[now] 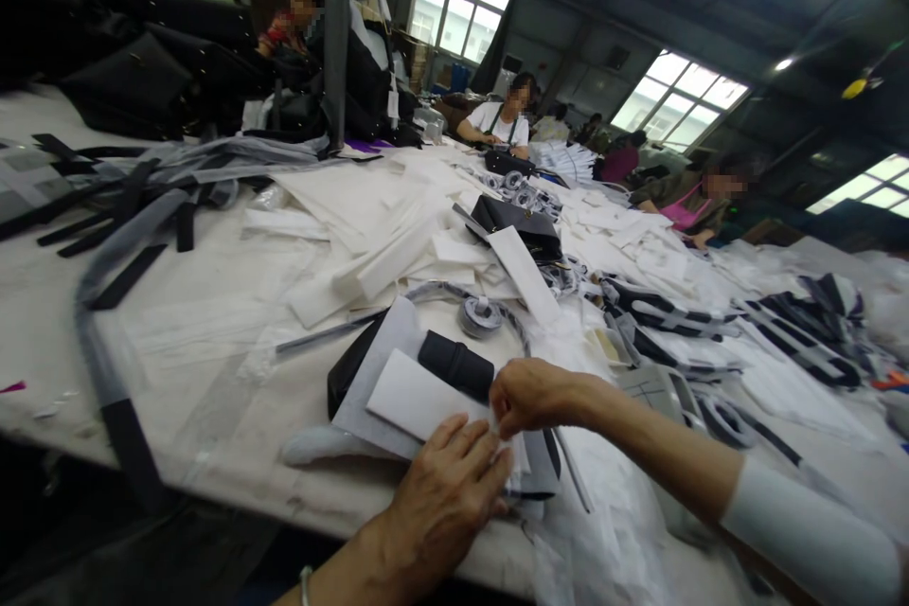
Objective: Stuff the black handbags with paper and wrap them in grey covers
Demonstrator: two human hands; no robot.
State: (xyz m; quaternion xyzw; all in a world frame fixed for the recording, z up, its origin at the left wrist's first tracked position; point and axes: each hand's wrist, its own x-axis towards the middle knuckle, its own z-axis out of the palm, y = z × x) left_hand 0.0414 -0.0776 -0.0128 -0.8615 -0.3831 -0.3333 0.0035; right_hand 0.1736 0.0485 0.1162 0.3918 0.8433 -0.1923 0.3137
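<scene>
My left hand (444,488) lies flat with its fingers stretched out, pressing on white paper at the near table edge. My right hand (529,395) is curled in a pinch on the edge of a white paper sheet (416,398), just above the left fingertips. That sheet lies on a grey sheet (387,341) covering a black bag (454,365), of which a rolled black part shows. A bracelet sits on my left wrist and a white sleeve covers my right forearm.
The long white table (213,303) is strewn with white paper pieces, black straps (128,208) at left, tape rolls (479,314), another black bag (522,225) and striped pieces (802,331) at right. Several people sit at the far side. Black bags pile at back left.
</scene>
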